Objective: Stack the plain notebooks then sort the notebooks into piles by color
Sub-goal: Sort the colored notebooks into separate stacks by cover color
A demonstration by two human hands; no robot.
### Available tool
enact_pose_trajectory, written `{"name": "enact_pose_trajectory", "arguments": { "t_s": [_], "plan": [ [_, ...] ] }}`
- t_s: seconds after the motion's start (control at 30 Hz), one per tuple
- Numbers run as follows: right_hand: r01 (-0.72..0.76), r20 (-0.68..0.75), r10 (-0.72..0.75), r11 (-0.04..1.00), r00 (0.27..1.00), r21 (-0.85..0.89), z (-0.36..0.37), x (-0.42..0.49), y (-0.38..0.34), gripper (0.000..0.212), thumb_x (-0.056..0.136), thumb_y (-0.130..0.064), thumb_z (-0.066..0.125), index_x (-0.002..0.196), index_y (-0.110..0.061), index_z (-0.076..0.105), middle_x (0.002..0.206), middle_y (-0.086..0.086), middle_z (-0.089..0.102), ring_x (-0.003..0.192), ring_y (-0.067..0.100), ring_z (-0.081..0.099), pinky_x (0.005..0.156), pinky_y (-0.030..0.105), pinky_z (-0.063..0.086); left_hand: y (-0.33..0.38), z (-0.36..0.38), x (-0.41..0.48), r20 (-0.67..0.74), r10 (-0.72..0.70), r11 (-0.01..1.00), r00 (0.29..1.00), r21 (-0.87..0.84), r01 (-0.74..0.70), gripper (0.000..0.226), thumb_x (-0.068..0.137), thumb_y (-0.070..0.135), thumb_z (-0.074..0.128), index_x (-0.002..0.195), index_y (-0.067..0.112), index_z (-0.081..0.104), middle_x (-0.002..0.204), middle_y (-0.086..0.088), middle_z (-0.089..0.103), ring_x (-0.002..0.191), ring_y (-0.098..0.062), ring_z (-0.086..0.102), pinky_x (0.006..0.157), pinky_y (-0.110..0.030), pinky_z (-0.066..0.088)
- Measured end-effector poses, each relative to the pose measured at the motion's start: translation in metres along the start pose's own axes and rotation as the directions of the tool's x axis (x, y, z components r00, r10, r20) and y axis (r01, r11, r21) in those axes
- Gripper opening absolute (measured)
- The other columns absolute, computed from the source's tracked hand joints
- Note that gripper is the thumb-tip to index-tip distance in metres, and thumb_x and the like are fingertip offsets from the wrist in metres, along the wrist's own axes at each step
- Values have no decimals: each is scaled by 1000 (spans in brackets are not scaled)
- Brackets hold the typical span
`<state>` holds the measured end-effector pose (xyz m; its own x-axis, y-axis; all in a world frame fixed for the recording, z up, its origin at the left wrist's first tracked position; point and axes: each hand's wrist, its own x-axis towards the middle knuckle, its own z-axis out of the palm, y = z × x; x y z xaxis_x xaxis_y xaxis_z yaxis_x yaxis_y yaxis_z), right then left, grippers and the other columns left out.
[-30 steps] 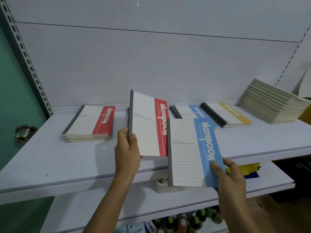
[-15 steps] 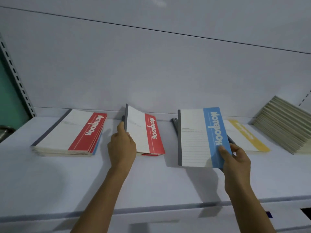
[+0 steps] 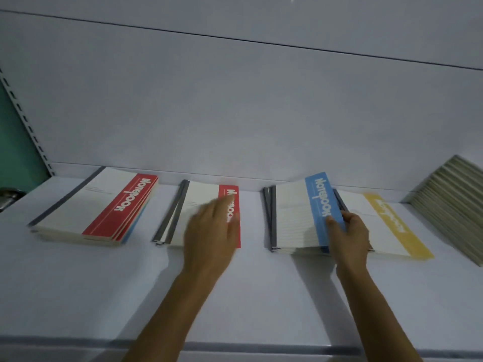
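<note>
Four striped lots lie in a row along the back of the white shelf (image 3: 235, 296). Far left is a flat red-striped stack (image 3: 99, 207), with a blue edge peeking out low down. Next comes a smaller red-striped pile (image 3: 203, 199), its grey spines slightly fanned. The blue-striped notebook (image 3: 298, 212) tilts above its pile, pinched by the right hand (image 3: 350, 236). A yellow-striped notebook (image 3: 384, 226) lies just beside it. Far right, the plain notebooks (image 3: 454, 205) sit in a slanted stack, perhaps leaning on the wall.

A motion-blurred left hand (image 3: 211, 231) covers part of the red notebook (image 3: 201, 199) title; the yellow notebook (image 3: 386, 220) lettering is smeared unreadable. The plain stack (image 3: 454, 205) runs off the right edge, a knob (image 3: 6, 198) off the left.
</note>
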<state>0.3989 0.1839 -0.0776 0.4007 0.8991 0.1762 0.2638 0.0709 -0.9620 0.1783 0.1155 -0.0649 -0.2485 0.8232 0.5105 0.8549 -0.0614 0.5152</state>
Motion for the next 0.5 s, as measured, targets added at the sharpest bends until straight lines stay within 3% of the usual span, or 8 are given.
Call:
{"name": "enact_pose_trajectory", "arguments": {
  "t_s": [0.07,0.13,0.3,0.37,0.5],
  "plan": [
    [27,29,-25,997,999,-76,0,3,8,25,94,-19,56,115,-5,52,106,6,57,90,18,54,68,28,43,32,20,-10,124,37,991,992,-133,-21,47,95,39,48,138,23,41,137,3,50,124,-16,48,98,-28,40],
    [36,55,-29,990,998,-134,-4,6,18,28,94,-18,56,117,-4,50,107,5,55,94,18,53,72,28,41,52,48,-19,266,22,987,964,-157,20,57,93,47,46,144,26,30,147,8,38,133,-12,37,102,-23,34],
    [89,127,-64,976,990,-198,-10,8,34,44,92,-20,58,132,-5,45,126,10,56,114,24,53,87,31,43,54,88,-30,395,-36,992,918,129,-17,72,92,57,39,149,22,14,158,-1,12,145,-17,10,115,-30,15],
    [118,156,-84,967,984,-224,-11,7,36,44,92,-19,58,133,-7,46,130,8,55,116,22,53,86,23,37,49,91,-30,379,-50,987,924,161,-12,71,91,57,38,149,21,16,157,-2,18,144,-18,13,116,-31,15],
    [170,219,-109,944,970,-283,-11,8,41,38,93,-18,57,130,-13,51,131,4,56,117,19,53,82,18,33,43,94,-29,372,-39,996,927,84,8,72,90,54,46,147,16,25,147,-1,39,134,-16,35,110,-35,32]
  ]
}}
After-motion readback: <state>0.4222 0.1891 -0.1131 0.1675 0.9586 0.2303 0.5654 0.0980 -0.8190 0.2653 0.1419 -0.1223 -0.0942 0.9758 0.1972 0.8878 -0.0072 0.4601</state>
